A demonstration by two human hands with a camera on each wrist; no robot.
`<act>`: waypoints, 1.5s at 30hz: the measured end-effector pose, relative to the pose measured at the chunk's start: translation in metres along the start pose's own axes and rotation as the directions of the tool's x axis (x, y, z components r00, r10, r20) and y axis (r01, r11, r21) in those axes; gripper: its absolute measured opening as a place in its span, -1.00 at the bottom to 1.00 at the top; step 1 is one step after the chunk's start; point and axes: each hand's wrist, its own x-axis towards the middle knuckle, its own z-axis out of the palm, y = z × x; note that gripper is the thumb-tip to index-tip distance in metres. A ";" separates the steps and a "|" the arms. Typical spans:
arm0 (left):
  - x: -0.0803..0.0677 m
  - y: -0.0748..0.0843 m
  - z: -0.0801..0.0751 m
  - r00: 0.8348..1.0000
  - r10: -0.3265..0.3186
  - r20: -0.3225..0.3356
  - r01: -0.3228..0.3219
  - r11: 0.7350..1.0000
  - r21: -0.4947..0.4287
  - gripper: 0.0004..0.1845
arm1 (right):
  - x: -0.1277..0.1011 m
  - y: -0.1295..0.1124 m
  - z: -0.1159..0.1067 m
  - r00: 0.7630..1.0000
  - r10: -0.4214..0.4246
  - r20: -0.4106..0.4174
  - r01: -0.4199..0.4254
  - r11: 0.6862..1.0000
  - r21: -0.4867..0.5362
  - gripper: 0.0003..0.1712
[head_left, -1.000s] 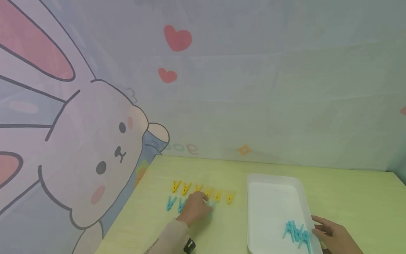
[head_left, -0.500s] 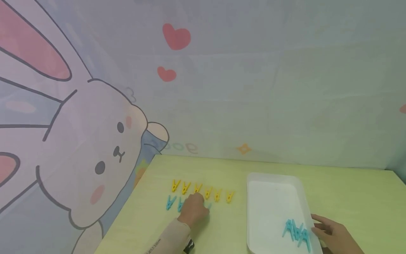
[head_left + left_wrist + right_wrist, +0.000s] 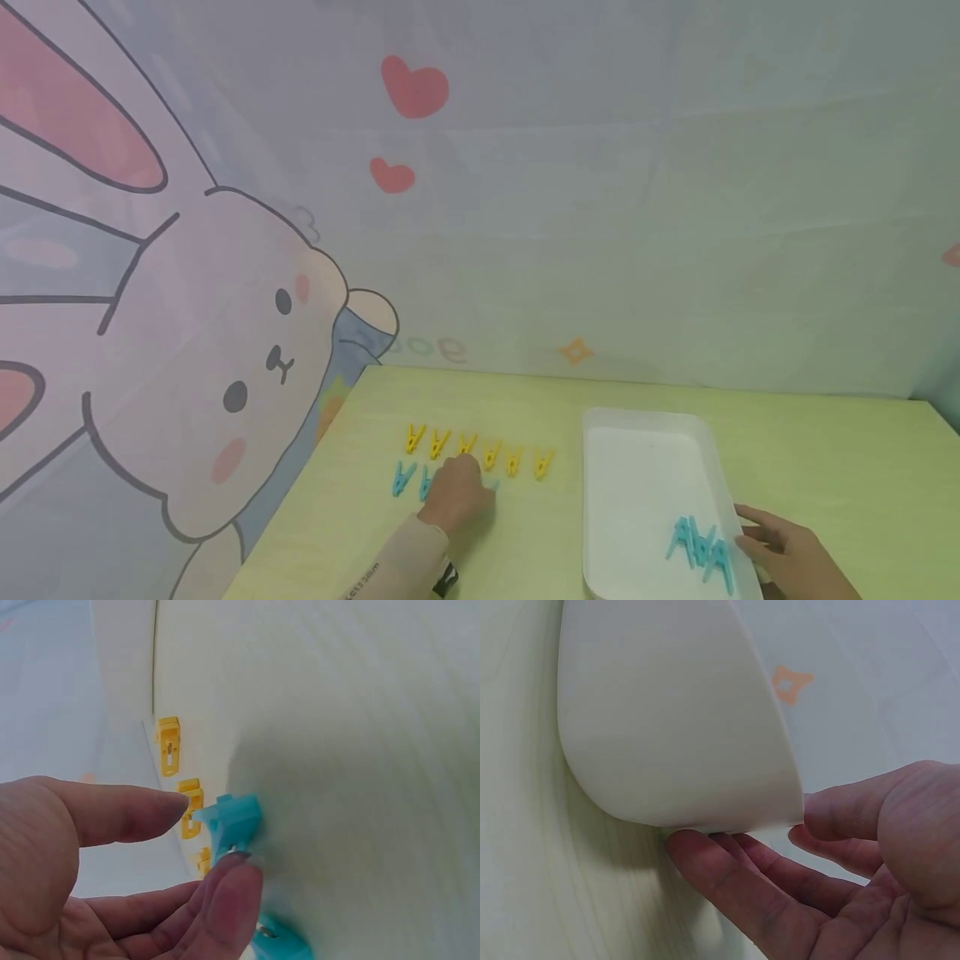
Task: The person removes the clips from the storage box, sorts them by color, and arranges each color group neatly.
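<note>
Two rows of clothes pegs lie on the pale green table (image 3: 825, 450), left of the white tray (image 3: 645, 467), which serves here as the landmark. That tray sits toward the table's right side, and the right hand (image 3: 787, 560) rests against its near right corner, fingers relaxed and straight along the outer wall (probably steadying it), gripping nothing; the right wrist view shows the fingertips (image 3: 705, 851) touching the underside of the rim. Inside the tray, at that same near right corner, lies a small heap of teal pegs (image 3: 701, 550). Well left of the tray, six yellow pegs (image 3: 480, 446) stand in a neat line, spaced evenly, as if sorted by colour. Just in front of them is a shorter teal row (image 3: 408, 481). The left hand (image 3: 457, 496) covers that row's tray-side end. From the left wrist, thumb and forefinger (image 3: 232, 892) are narrowly parted about a teal peg (image 3: 236, 821), touching it; whether they squeeze it I cannot tell.
</note>
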 end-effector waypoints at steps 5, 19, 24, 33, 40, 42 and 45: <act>-0.003 0.006 -0.010 0.997 0.055 -0.051 -0.056 0.998 -0.001 -0.84 | 0.000 -0.001 0.002 1.000 0.004 -0.007 -0.004 1.000 0.016 -0.26; 0.004 0.061 -0.014 0.947 0.322 0.000 -0.316 0.927 -0.200 -0.72 | 0.003 -0.002 -0.003 1.000 -0.003 -0.017 0.003 1.000 -0.011 -0.27; 0.009 0.086 -0.004 0.924 0.375 0.076 -0.333 0.885 -0.325 -0.73 | 0.006 -0.002 -0.003 1.000 -0.005 -0.016 0.005 1.000 -0.005 -0.29; 0.013 0.119 0.014 0.754 0.606 0.253 -0.449 0.757 -0.475 -0.71 | 0.010 -0.001 -0.005 1.000 0.008 -0.013 -0.008 1.000 -0.030 -0.29; 0.015 0.141 0.028 0.623 0.683 0.380 -0.537 0.727 -0.427 -0.71 | 0.010 0.001 -0.006 1.000 -0.013 -0.008 0.013 1.000 0.000 -0.28; 0.015 0.148 0.032 0.608 0.676 0.417 -0.552 0.737 -0.390 -0.71 | 0.010 0.002 -0.006 1.000 -0.022 -0.006 0.022 1.000 0.003 -0.28; 0.016 0.158 0.043 0.584 0.665 0.466 -0.591 0.742 -0.317 -0.69 | 0.009 0.002 -0.006 1.000 -0.026 -0.002 0.026 1.000 0.011 -0.27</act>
